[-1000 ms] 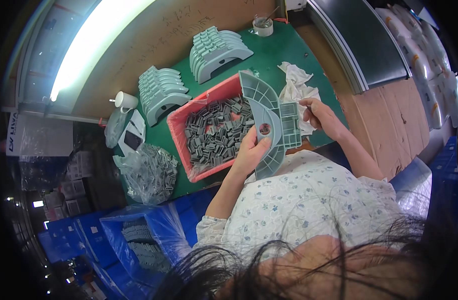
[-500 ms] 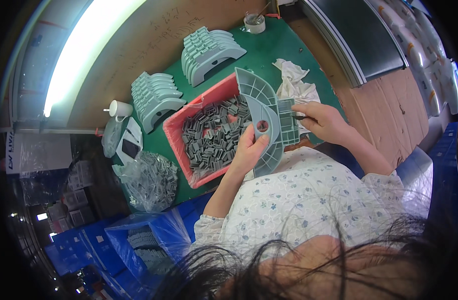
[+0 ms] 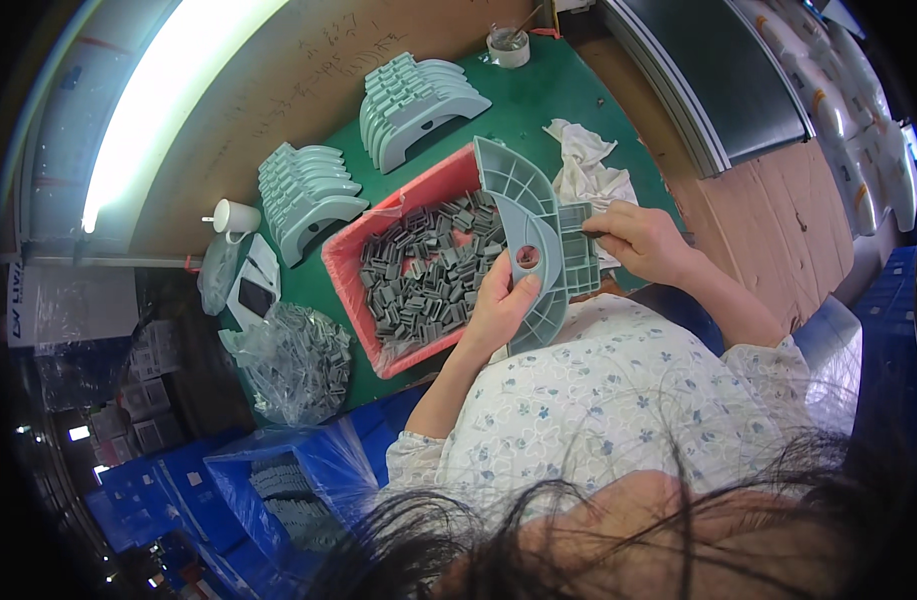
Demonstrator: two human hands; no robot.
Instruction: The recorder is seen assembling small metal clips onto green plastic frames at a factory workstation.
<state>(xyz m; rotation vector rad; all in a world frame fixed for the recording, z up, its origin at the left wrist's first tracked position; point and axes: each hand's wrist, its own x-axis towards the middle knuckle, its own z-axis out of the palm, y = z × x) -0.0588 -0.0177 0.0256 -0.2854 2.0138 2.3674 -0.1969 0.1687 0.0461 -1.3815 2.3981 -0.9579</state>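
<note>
A curved grey-green plastic part with a ribbed inner side and a round hole is held in front of my chest. My left hand is closed round its near curved edge, the thumb lying beside the hole. At the part's ribbed, squared end, my right hand has its fingers pinched together against the edge. Whatever small thing sits between those fingertips is hidden. Behind the part, a red bin lined with clear plastic holds many small dark-grey plastic clips.
Two rows of similar curved parts stand on the green table. A white cloth, a tape roll, a white cup and a clear bag of small parts lie around. Blue crates stand lower left.
My right fingers have shifted slightly along the part's squared end, and the dark piece glimpsed under them is now covered. My left hand keeps its hold. The view has shifted a little.
</note>
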